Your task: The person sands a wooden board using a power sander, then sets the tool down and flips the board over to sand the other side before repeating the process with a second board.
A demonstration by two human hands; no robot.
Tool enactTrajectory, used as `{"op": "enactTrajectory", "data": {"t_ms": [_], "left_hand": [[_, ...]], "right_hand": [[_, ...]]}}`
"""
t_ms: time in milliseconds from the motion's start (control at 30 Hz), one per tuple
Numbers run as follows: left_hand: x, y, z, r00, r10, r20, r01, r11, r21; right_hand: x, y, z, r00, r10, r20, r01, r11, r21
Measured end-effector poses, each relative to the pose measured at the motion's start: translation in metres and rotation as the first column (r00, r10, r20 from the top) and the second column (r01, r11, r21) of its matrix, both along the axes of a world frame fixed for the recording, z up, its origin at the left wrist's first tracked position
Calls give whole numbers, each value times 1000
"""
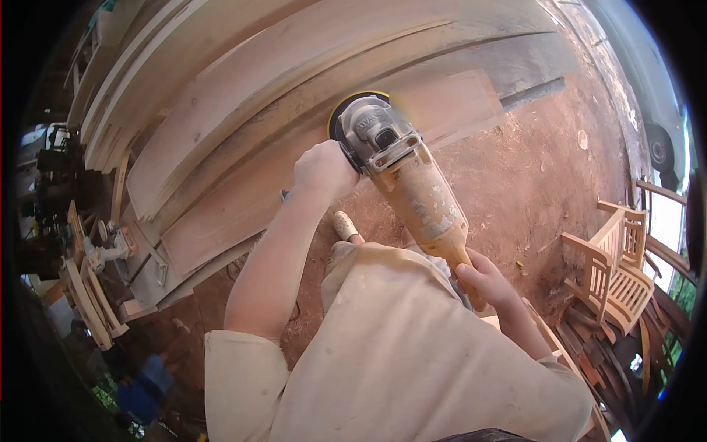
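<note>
A worn yellow power tool with a grey metal head lies across the middle of the view. Its round, yellow-edged disc rests over a long wooden board. My left hand is closed beside the metal head, wrapped round a side handle that it mostly hides. Lower right, my right hand grips the rear handle of the tool, fingers wrapped round it. Pale dust and worn patches cover the tool's body.
Long boards lie stacked at the upper left. Another power tool sits at the left among wood pieces. A slatted wooden chair stands at the right beside piled curved wood. Shavings litter the reddish floor.
</note>
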State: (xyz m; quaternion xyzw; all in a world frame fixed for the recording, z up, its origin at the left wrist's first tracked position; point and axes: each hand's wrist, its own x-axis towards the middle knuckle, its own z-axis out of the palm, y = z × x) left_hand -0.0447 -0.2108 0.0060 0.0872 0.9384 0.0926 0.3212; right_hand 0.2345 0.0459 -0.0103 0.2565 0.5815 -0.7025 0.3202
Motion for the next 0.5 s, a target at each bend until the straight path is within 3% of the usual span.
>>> {"op": "enactTrajectory", "data": {"t_ms": [167, 233, 267, 500], "left_hand": [[28, -120, -28, 963, 260, -71, -258, 965, 37], [38, -148, -19, 941, 335, -49, -335, 942, 11], [41, -167, -24, 929, 369, -28, -369, 929, 12], [77, -274, -27, 821, 569, -41, -569, 822, 21]], "right_hand": [[-39, -54, -5, 951, 307, 32, -307, 952, -13], [-57, -69, 6, 933, 351, 85, -354, 935, 29], [-62, -82, 3, 923, 384, 15, -384, 923, 15], [-105, -151, -5, 845, 534, -30, -535, 843, -54]]}}
